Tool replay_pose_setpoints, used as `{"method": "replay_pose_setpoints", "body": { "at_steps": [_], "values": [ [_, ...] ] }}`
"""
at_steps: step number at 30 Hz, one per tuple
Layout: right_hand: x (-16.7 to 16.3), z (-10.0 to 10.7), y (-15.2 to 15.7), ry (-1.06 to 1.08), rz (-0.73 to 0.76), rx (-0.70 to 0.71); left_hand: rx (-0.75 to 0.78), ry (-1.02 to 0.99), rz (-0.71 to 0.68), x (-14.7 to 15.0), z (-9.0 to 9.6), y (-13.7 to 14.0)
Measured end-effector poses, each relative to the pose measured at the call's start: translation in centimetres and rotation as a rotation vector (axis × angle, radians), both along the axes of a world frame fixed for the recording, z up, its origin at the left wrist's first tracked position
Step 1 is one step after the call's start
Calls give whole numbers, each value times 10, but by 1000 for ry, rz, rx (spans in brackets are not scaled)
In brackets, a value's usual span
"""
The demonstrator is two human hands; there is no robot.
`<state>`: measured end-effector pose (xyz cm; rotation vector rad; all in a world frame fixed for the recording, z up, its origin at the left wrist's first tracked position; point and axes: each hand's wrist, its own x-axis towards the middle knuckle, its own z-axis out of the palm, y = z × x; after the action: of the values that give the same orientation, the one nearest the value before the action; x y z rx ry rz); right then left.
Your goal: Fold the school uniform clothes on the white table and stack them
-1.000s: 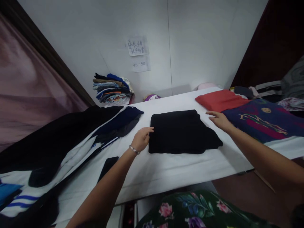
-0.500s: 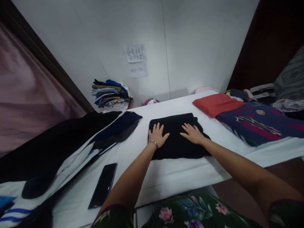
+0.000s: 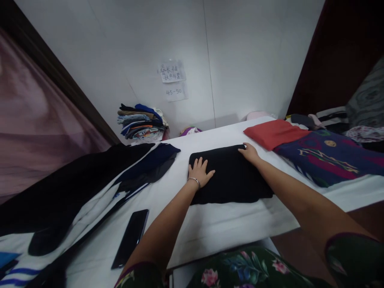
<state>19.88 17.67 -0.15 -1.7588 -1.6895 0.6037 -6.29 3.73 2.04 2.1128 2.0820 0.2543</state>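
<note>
A black folded garment (image 3: 231,176) lies as a flat rectangle on the white-covered table (image 3: 222,222). My left hand (image 3: 200,173) rests flat on its left part, fingers spread, with a bracelet at the wrist. At the garment's far right corner, my right hand (image 3: 249,153) has its fingers curled over the edge and the thumb on top, gripping the cloth. Part of the garment's right side is covered by my right forearm.
Left of me lie loose black, navy and white clothes (image 3: 87,180) and a dark phone (image 3: 131,238). A stack of folded clothes (image 3: 142,122) stands by the wall. To the right are a red cloth (image 3: 276,134) and a patterned navy garment (image 3: 327,156). Handwritten papers (image 3: 173,72) hang on the wall.
My right hand has moved from lying flat on the garment to its far right corner. The right side now lies squarer and smoother. My left hand stays in place.
</note>
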Motion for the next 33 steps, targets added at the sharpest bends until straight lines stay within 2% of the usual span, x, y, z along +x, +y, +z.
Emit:
{"method": "replay_pose_setpoints", "body": {
  "at_steps": [2, 4, 7, 10, 14, 16, 18, 20, 21, 22, 25, 26, 29, 33],
  "values": [
    [-1, -2, -4, -12, -16, 68, 27, 11, -13, 2, 4, 2],
    [0, -6, -9, -118, -27, 102, 40, 2, -25, 5, 2, 3],
    [3, -16, -13, -316, -9, 35, 14, -13, -31, 7, -6, 2],
    [4, -22, -12, -381, 25, -14, 6, 11, -35, 8, -11, 0],
    [1, -7, -12, -453, 64, -18, -24, 66, -25, 9, -10, 1],
    [-8, 9, -18, -497, 110, 79, -33, 90, -23, 9, -9, 3],
    [-24, 23, -26, -524, 208, 275, -31, 104, -26, 10, -10, 3],
    [-41, 28, -34, -529, 332, 435, -20, 107, -22, 10, -11, 4],
    [-48, 26, -37, -530, 385, 433, -12, 104, -19, 10, -12, 3],
    [-54, 21, -38, -535, 428, 372, -5, 100, -16, 10, -13, 3],
    [-59, -5, -35, -531, 494, 46, 14, 81, -12, 9, -16, 0],
    [-57, -13, -32, -516, 498, -22, 20, 74, -12, 9, -17, -1],
    [-52, -29, -24, -467, 496, -52, 51, 51, -7, 9, -19, -4],
    [-51, -31, -18, -406, 485, -44, 68, -10, 17, 9, -20, -5]
  ]
}}
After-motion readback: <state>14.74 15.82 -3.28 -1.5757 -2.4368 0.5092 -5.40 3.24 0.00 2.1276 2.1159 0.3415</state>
